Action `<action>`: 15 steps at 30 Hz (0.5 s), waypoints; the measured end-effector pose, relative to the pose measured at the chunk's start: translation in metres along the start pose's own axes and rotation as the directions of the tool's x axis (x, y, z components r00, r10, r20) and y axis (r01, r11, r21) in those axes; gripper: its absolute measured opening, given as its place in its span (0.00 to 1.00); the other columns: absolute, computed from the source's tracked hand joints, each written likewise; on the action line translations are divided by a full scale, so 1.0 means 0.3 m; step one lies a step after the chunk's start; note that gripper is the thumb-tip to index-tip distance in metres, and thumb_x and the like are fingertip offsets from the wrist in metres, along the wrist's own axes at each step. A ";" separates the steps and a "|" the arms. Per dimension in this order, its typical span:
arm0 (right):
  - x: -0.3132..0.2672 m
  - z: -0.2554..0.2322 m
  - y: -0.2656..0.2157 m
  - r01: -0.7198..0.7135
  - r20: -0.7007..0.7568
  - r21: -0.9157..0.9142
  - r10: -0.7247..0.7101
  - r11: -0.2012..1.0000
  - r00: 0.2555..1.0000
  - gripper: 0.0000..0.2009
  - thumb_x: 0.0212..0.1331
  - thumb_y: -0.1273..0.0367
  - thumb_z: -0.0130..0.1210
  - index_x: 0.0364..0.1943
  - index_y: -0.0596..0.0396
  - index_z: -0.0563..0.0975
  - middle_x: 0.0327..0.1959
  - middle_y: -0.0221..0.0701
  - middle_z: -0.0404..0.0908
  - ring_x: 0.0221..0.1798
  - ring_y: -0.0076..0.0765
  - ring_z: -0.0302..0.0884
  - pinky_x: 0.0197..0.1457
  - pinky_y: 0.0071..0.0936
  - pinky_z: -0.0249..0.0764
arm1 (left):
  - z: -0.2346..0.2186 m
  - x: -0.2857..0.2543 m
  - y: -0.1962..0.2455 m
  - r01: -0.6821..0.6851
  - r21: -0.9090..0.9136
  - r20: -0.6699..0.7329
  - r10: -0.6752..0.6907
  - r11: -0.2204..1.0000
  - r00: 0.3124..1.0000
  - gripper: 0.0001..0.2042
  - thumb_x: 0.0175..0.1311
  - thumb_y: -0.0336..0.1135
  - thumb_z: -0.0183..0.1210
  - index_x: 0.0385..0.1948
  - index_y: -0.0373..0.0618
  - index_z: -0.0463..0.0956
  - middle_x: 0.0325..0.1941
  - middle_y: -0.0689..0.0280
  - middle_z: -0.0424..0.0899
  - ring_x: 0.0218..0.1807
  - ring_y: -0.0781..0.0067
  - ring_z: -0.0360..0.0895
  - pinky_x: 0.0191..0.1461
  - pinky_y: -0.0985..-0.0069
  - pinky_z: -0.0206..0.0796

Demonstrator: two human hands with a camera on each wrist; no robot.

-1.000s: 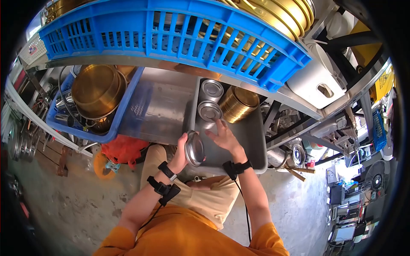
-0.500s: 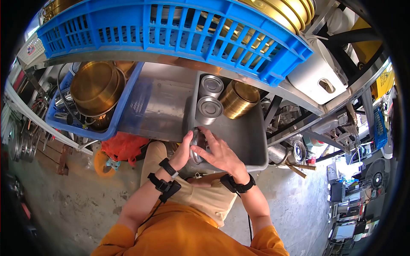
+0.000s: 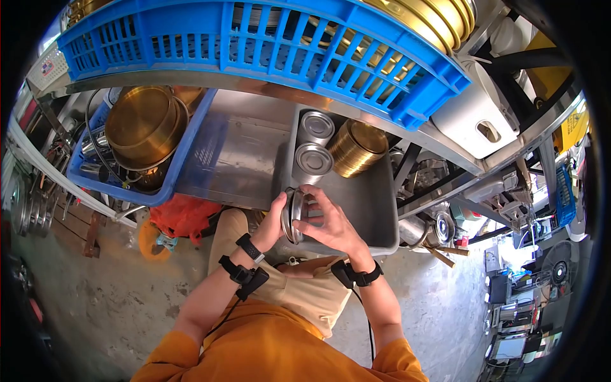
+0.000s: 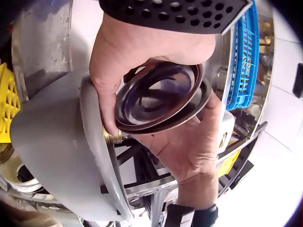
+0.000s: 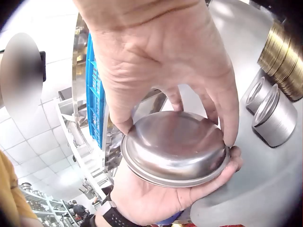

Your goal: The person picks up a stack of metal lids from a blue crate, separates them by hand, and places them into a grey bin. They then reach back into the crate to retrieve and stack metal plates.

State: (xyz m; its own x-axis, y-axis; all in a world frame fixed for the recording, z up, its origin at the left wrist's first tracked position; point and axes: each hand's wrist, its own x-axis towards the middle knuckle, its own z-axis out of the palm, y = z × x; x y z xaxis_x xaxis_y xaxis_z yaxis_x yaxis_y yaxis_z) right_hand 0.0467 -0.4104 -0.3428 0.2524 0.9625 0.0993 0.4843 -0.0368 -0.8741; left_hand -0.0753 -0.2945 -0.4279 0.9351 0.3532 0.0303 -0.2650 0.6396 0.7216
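No readable text; dark markings on yellow sign [image 3: 574, 123] too small.

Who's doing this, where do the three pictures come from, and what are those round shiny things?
There's no robot here: a person is working with two bare hands. The big picture comes from a camera on the person's head, looking down. The other two come from little cameras worn on the wrists, one on the left, one on the right, so they see the hands up close.

The left hand and right hand both hold shallow round metal dishes. I can see at least two rims together.

Beyond them, silvery stacks and a gold-coloured stack stand in a grey tub. A blue crate sits on the shelf above.
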 end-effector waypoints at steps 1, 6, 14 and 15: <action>0.001 0.000 0.000 0.006 0.005 -0.008 -0.006 1.000 1.000 0.36 0.56 0.65 0.69 0.69 0.52 0.65 0.56 0.46 0.77 0.52 0.47 0.83 0.54 0.40 0.84 | 0.007 -0.001 0.003 0.000 0.000 -0.001 0.000 1.000 1.000 0.36 0.76 0.64 0.33 0.70 0.41 0.63 0.65 0.54 0.76 0.60 0.62 0.80 0.62 0.67 0.72; 0.033 -0.048 0.057 0.003 -0.011 0.009 -0.003 1.000 1.000 0.39 0.57 0.66 0.69 0.73 0.51 0.62 0.60 0.45 0.74 0.57 0.46 0.80 0.53 0.38 0.85 | -0.035 0.009 -0.029 -0.006 0.018 -0.117 0.008 1.000 0.993 0.38 0.74 0.67 0.32 0.66 0.39 0.66 0.62 0.52 0.78 0.58 0.56 0.80 0.63 0.59 0.74; 0.219 -0.184 0.129 0.081 -0.437 -0.006 -0.076 0.997 0.896 0.32 0.59 0.66 0.68 0.64 0.62 0.63 0.61 0.51 0.71 0.60 0.46 0.76 0.57 0.38 0.81 | -0.040 0.006 -0.029 0.049 -0.050 -0.131 -0.055 0.998 0.990 0.35 0.72 0.69 0.37 0.64 0.46 0.61 0.43 0.58 0.81 0.40 0.60 0.85 0.48 0.61 0.81; 0.236 -0.198 0.222 0.001 -0.420 -0.215 -0.093 0.977 0.903 0.34 0.57 0.65 0.69 0.64 0.62 0.64 0.61 0.54 0.70 0.62 0.51 0.75 0.61 0.40 0.78 | -0.040 0.006 -0.030 0.052 -0.058 -0.142 -0.060 0.997 0.988 0.35 0.72 0.69 0.37 0.64 0.46 0.61 0.42 0.58 0.80 0.41 0.59 0.85 0.48 0.61 0.81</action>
State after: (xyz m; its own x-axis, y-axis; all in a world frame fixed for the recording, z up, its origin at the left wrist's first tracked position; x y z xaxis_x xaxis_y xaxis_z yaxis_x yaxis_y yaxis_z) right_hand 0.1467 -0.3606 -0.3659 0.5342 0.7597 0.3707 0.6533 -0.0927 -0.7514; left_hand -0.0741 -0.2915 -0.4427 0.9064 0.4074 -0.1115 -0.2289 0.6956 0.6810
